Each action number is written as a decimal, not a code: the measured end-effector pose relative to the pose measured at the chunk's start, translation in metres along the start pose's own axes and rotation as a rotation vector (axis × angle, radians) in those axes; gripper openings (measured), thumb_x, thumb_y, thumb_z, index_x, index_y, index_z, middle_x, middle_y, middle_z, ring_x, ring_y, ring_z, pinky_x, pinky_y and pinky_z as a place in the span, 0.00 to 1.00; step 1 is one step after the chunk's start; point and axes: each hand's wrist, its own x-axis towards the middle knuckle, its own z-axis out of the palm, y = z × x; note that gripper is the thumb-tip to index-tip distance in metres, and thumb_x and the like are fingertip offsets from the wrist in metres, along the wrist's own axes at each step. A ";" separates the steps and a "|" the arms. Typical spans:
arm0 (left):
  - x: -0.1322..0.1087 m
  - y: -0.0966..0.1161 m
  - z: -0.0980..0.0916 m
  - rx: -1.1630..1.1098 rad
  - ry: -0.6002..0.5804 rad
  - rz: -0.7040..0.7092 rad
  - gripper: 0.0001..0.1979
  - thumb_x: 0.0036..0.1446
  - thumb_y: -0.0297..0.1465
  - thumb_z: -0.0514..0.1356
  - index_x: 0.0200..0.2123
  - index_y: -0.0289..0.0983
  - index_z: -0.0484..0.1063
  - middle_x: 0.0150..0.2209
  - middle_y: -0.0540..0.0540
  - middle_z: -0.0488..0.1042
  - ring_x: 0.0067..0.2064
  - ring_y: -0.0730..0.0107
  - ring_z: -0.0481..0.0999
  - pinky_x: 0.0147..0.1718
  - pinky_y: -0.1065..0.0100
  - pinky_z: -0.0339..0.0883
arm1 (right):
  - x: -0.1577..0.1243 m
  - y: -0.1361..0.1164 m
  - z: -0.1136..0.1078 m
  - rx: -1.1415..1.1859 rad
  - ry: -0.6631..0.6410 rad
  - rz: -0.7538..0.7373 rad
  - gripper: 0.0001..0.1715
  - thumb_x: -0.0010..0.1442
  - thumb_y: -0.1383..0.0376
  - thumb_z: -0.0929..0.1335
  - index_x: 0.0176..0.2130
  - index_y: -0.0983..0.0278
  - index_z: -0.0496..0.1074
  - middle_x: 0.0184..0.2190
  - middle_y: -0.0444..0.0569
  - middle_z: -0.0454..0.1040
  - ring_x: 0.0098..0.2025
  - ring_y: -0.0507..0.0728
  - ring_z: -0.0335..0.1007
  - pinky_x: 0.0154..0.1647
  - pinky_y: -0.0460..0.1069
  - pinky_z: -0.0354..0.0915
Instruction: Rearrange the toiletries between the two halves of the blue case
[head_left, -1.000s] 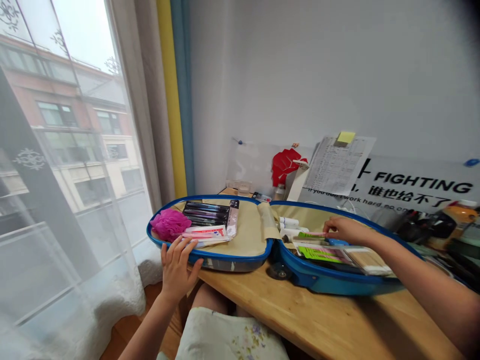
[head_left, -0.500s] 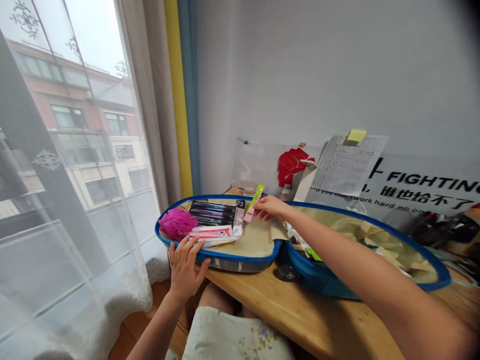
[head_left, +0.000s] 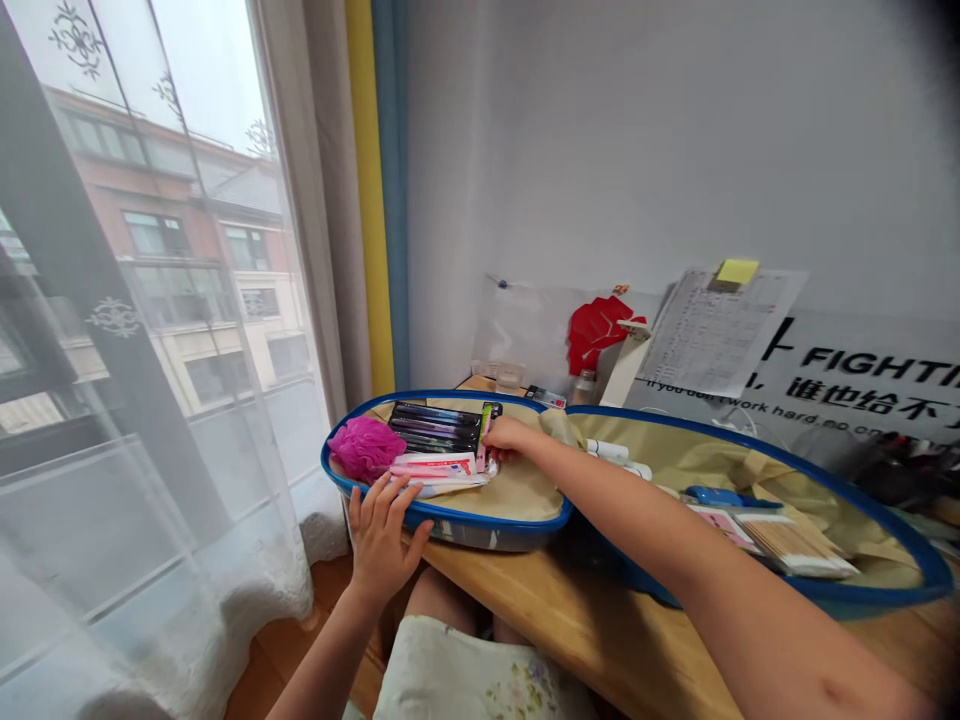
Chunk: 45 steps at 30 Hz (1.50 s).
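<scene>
An open suitcase with blue rims (head_left: pixel 480 518) lies on the desk, its two halves side by side. In the left half are a magenta bath puff (head_left: pixel 365 448), dark packaged pens or brushes (head_left: pixel 436 428) and a white and pink packet (head_left: pixel 439 467). My right hand (head_left: pixel 508 438) reaches into this half, its fingers closed on a slim green and pink package (head_left: pixel 486 440) beside the dark packs. My left hand (head_left: pixel 386 525) rests with fingers spread on the near rim.
The right half holds white tubes (head_left: pixel 607 450), a blue item (head_left: pixel 724 496) and a pack of cotton swabs (head_left: pixel 799 545). Behind stand a small bottle (head_left: pixel 583 387) and clipped papers (head_left: pixel 720 325). Sheer curtains (head_left: pixel 202 400) hang at the left over the window.
My right hand has moved down and left, bringing the green and pink package into the left half beside the dark packs. The view has shifted slightly; my left hand stays on the rim.
</scene>
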 end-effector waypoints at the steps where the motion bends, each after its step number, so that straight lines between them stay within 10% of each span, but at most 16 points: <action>1: 0.000 0.000 0.000 -0.001 -0.001 -0.002 0.18 0.60 0.36 0.54 0.53 0.37 0.66 0.52 0.39 0.71 0.60 0.56 0.62 0.64 0.51 0.38 | -0.001 0.000 0.000 -0.015 -0.007 0.017 0.21 0.63 0.57 0.65 0.52 0.64 0.67 0.51 0.52 0.69 0.48 0.56 0.69 0.48 0.56 0.68; 12: -0.002 0.000 0.001 -0.009 -0.019 -0.034 0.19 0.60 0.36 0.54 0.54 0.39 0.66 0.52 0.40 0.71 0.60 0.55 0.62 0.64 0.50 0.38 | -0.030 0.017 -0.048 -0.013 0.135 -0.003 0.20 0.64 0.54 0.62 0.46 0.66 0.70 0.42 0.50 0.73 0.37 0.50 0.70 0.37 0.49 0.69; 19: -0.004 -0.001 0.003 -0.037 -0.017 -0.062 0.20 0.60 0.37 0.53 0.54 0.39 0.66 0.52 0.40 0.71 0.60 0.54 0.62 0.63 0.50 0.38 | -0.097 0.094 -0.095 -0.104 0.170 -0.114 0.18 0.56 0.52 0.65 0.34 0.65 0.72 0.31 0.46 0.75 0.28 0.48 0.66 0.29 0.43 0.61; 29: -0.002 -0.001 0.003 -0.057 0.016 -0.040 0.21 0.60 0.37 0.54 0.55 0.40 0.65 0.51 0.40 0.71 0.60 0.54 0.62 0.63 0.50 0.37 | -0.146 0.192 -0.079 -0.371 0.001 0.013 0.15 0.38 0.62 0.70 0.31 0.64 0.77 0.34 0.50 0.78 0.36 0.59 0.72 0.36 0.50 0.63; 45: -0.003 0.000 0.003 -0.042 0.016 -0.038 0.19 0.60 0.37 0.53 0.53 0.39 0.66 0.50 0.39 0.71 0.59 0.54 0.63 0.63 0.49 0.37 | -0.155 0.186 -0.075 -0.486 0.150 0.101 0.04 0.42 0.67 0.69 0.25 0.62 0.73 0.25 0.47 0.74 0.29 0.56 0.69 0.28 0.48 0.56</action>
